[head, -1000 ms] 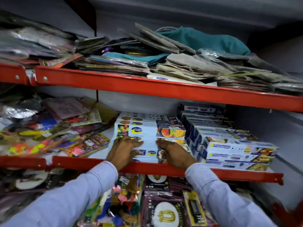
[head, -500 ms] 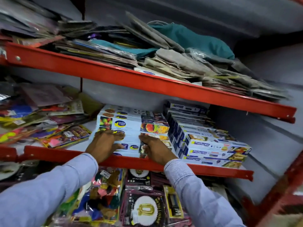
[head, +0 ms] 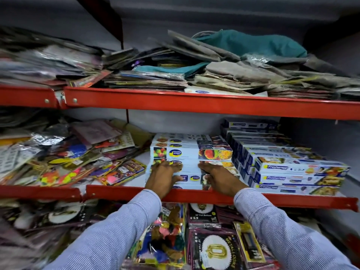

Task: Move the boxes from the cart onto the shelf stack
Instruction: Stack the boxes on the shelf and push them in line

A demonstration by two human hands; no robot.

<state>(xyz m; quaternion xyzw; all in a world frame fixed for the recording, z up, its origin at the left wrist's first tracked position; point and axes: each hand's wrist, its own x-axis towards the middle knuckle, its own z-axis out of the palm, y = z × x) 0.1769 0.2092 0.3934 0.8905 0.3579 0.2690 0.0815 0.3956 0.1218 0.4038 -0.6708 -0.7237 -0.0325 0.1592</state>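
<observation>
A stack of long white boxes with fruit pictures (head: 191, 152) lies on the middle red-edged shelf (head: 124, 193). My left hand (head: 162, 177) presses flat on the front of the stack's lower boxes, fingers spread. My right hand (head: 219, 178) rests on the same stack's front right part, fingers extended. Neither hand wraps around a box. Right beside it sits a second stack of blue and white boxes (head: 288, 170). The cart is out of view.
Colourful party packets (head: 78, 158) crowd the shelf's left half. The upper shelf (head: 194, 103) holds flat packets and a teal cloth bag (head: 253, 43). Below the shelf edge hang balloon packs (head: 216, 250). A grey wall closes the right side.
The camera view swung left and back and drew closer. Both hands stay pressed on the front of the white box stack, which sits a little deeper and squarer on the shelf.
</observation>
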